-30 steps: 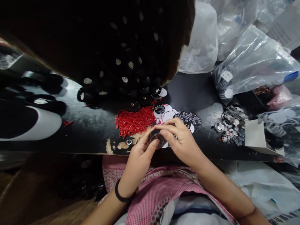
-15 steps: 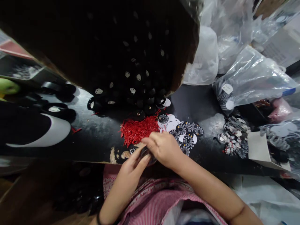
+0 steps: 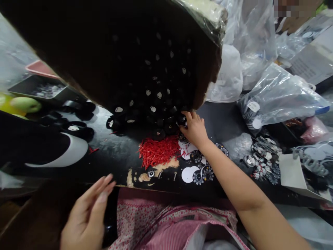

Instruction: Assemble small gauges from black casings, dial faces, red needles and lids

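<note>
My left hand (image 3: 90, 208) is in front of the table's edge, its fingers stretched out and nothing in them. At the mouth of the big dark container, my right hand (image 3: 194, 127) has its thumb and fingers curled around a small black round case (image 3: 182, 120). Just below that hand lie white discs (image 3: 187, 174) and black printed dials (image 3: 198, 156). A heap of thin red pieces (image 3: 158, 151) is left of them. Black round cases (image 3: 158, 134) with small pale plates spill from the container.
The big container (image 3: 213, 66) leans over the table's back. On the right are clear bags (image 3: 288, 90), loose small parts (image 3: 265, 156) and an open white box (image 3: 290, 168). A black cylinder with a white rim (image 3: 75, 152) lies left, before a grey tray (image 3: 28, 91).
Both hands were together at the table's front edge around a dark round piece. The left has moved down and left and opened; the right has reached up to the black cases.
</note>
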`<state>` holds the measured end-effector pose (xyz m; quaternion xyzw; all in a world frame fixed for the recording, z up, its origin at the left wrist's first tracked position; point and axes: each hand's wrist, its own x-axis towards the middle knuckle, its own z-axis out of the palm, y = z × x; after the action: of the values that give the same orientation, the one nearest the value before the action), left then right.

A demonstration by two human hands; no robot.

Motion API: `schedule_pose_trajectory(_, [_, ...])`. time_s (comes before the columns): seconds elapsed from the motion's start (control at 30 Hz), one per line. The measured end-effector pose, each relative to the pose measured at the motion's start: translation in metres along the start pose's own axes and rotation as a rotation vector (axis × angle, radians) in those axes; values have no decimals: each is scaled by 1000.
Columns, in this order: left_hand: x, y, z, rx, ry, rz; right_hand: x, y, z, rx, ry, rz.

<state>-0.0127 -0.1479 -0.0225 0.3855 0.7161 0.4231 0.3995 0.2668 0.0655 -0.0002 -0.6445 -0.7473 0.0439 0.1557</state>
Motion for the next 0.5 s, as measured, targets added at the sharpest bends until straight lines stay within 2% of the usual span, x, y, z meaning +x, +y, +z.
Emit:
schedule_pose_trajectory(0.07, [4,25,31,-142,-56,-36,-14,-4,-10,58,17,10])
schedule_pose_trajectory(0.13, [7,41,59,-378,-215,-125,-39,-15,-22,166,-22,-74])
schedule_pose_trajectory(0.23, [8,51,91,-632,-432,-333,-87,-36,-36,364,-243,-355])
schedule_pose_trajectory(0.3, [7,50,103,-667,-487,-440,-113,-43,-41,393,-308,-414])
schedule_pose_trajectory(0.4, [4,45,107,-699,-559,-523,-129,-28,-44,406,-340,-309])
schedule_pose_trajectory(0.5, [2,45,105,-754,-625,-550,-123,2,-44,150,-281,-103])
